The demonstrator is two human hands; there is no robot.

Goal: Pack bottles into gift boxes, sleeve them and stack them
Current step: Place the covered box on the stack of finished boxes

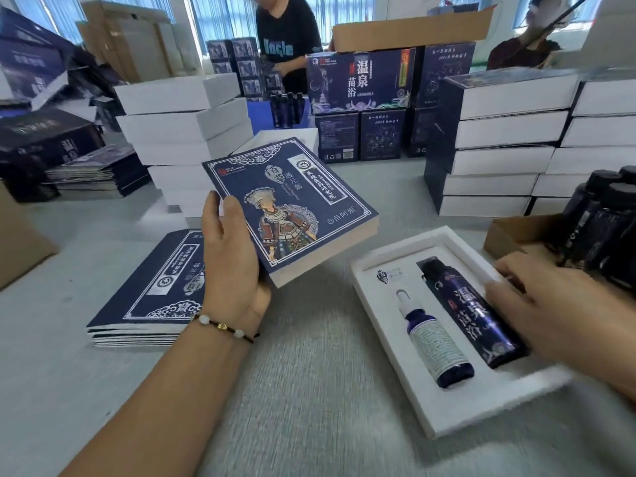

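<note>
While left hand (231, 270) lifts one lid (289, 208), two bottles (471, 311) boxed, right hand (557, 304) touching one.

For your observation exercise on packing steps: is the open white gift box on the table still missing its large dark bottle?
No: the large dark bottle already lies in the white gift box beside the small dropper bottle, under the right hand.

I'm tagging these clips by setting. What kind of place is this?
Likely a packing workshop: stacks of white gift boxes on a long table, flat printed sleeves piled up, and a carton of dark bottles beside the open box.
</note>
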